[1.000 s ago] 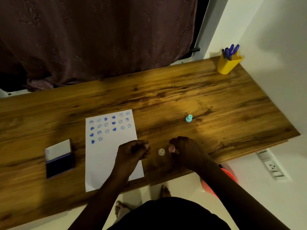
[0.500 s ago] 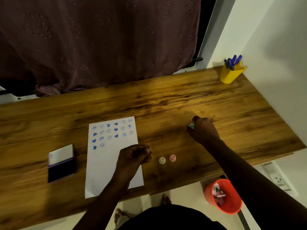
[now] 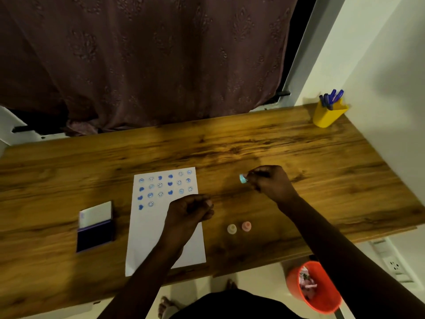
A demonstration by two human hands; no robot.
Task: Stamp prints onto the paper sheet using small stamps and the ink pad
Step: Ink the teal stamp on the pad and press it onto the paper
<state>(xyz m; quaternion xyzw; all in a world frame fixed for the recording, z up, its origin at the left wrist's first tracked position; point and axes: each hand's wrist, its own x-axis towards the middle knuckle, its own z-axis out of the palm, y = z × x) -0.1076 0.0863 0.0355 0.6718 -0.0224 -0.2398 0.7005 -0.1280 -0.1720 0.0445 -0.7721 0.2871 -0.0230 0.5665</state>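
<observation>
The right hand pinches a small teal stamp at its fingertips, the stamp jutting toward the paper sheet and held above the wooden counter, to the right of the sheet's top corner. The left hand is curled shut in a loose fist resting on the sheet's right edge, just below the rows of blue prints; whether it holds anything cannot be told. A cream stamp and a pink stamp stand side by side on the counter right of the sheet, near its lower half and apart from both hands. The open ink pad lies left of the sheet. A yellow pen cup stands far right of the sheet, at the counter's back corner.
</observation>
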